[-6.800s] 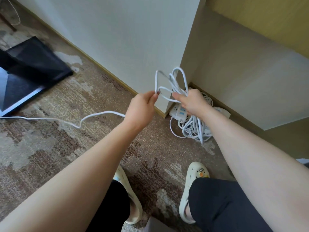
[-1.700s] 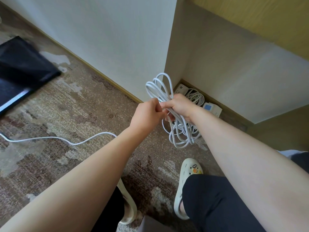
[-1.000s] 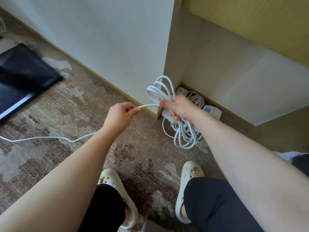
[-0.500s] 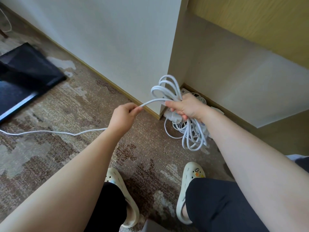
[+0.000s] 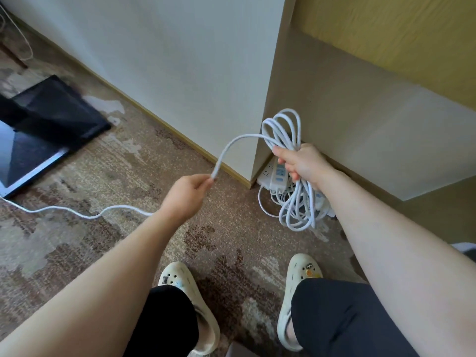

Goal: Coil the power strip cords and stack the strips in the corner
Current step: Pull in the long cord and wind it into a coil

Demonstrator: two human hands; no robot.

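My right hand [image 5: 300, 163] grips a bundle of white cord loops [image 5: 296, 204]; several loops stick up above the fist and more hang below it. From the bundle a free run of the white cord [image 5: 233, 143] arcs left to my left hand [image 5: 188, 193], which pinches it. Past that hand the cord trails left along the carpet [image 5: 77, 213]. White power strips [image 5: 275, 176] with coiled cords lie on the floor in the corner behind my right hand, partly hidden by it.
A white wall and a beige cabinet side form the corner [image 5: 253, 173]. A black flat panel [image 5: 43, 124] lies on the patterned carpet at the left. My feet in cream clogs [image 5: 190, 305] stand below the hands.
My left hand has slid down and left along the cord, away from the right hand, so a longer arc of cord spans between them. The right hand keeps gripping the bundle.
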